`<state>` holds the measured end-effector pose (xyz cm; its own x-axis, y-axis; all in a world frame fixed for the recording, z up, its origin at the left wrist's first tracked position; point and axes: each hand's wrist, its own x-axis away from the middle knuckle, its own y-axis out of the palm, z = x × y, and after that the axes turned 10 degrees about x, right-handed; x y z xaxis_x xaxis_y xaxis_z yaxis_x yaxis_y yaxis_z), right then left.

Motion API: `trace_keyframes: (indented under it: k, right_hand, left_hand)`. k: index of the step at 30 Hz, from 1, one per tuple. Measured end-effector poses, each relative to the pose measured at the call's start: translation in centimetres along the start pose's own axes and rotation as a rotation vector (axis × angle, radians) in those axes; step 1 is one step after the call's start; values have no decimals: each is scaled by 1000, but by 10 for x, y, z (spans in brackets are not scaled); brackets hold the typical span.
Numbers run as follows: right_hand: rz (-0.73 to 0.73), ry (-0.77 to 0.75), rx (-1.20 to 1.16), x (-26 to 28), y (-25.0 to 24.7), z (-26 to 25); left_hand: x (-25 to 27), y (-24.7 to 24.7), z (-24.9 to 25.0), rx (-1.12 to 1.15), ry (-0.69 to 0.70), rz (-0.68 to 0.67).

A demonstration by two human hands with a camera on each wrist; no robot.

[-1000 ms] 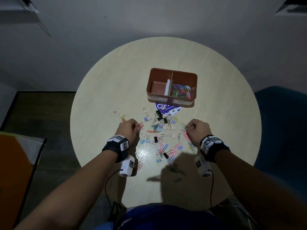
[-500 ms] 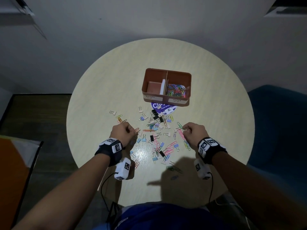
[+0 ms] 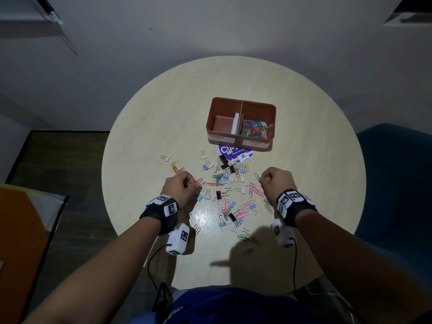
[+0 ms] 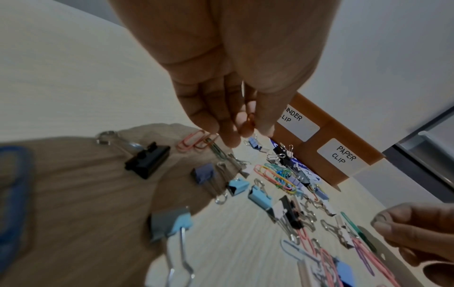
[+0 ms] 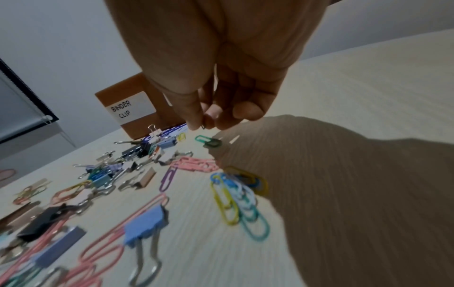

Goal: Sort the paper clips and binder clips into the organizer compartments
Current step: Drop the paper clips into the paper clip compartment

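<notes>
A brown two-compartment organizer [image 3: 240,102] stands on the round table [image 3: 152,127]. Its right compartment, labelled PAPER CLIP, holds coloured paper clips [image 3: 253,128]; the left one, labelled BINDER CLIP, shows a bare floor. Loose paper clips and binder clips [image 3: 224,190] lie scattered between my hands. My left hand [image 3: 181,187] hovers at the pile's left edge, fingers curled, pinching an orange paper clip [image 4: 250,118]. My right hand [image 3: 274,181] hovers at the right edge, pinching a thin dark green paper clip [image 5: 203,126]. Another green clip [image 5: 207,140] lies just beneath it.
A round purple sticker [image 3: 235,154] lies in front of the organizer. A blue chair [image 3: 397,174] stands to the right of the table, an orange object [image 3: 16,230] to the left. Bare tabletop surrounds the pile on both sides.
Both hands have stayed at the pile's edges with fingers curled. The head view has shifted slightly, so the organizer sits a little differently in the picture.
</notes>
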<state>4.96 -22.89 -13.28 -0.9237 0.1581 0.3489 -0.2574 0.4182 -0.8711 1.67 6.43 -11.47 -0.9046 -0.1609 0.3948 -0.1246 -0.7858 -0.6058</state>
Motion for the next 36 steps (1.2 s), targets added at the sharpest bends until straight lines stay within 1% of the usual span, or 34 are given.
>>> trace_keyframes:
  k: [2, 5, 9, 14, 17, 18, 20, 23, 25, 26, 28, 30, 36]
  right_hand:
    - [-15, 6, 44, -6, -1, -3]
    - [-61, -9, 181, -10, 0, -9]
    - [-124, -13, 292, -9, 2, -15]
    - [-194, -50, 364, -8, 0, -17]
    - [-205, -43, 338, -5, -7, -19]
    - [-190, -25, 298, -4, -10, -19]
    - [-112, 23, 139, -3, -19, -19]
    - [26, 74, -249, -5, -39, -22]
    - [47, 88, -487, -11, -57, -27]
    - [45, 86, -562, -15, -65, -29]
    - [51, 68, -650, -26, -78, -34]
    - [75, 66, -686, -39, -82, -37]
    - [119, 89, -676, -66, -85, -49]
  left_hand:
    - [-1, 0, 1, 1, 0, -9]
    - [-1, 0, 5, 27, 3, -26]
    - [-1, 3, 10, 112, -1, -6]
    - [-3, 7, 17, 99, 12, -37]
    - [-8, 10, 24, 71, 12, -45]
    - [-9, 11, 29, 63, 16, -47]
    - [-15, 13, 45, 69, 59, -46]
    - [-30, 16, 84, 70, 148, -37]
    - [-43, 17, 111, 60, 194, -11]
    - [-50, 19, 124, 54, 219, 3]
    - [-62, 22, 149, 52, 260, 17]
    - [-73, 27, 169, 40, 283, 27]
    - [-93, 44, 199, 19, 254, 41]
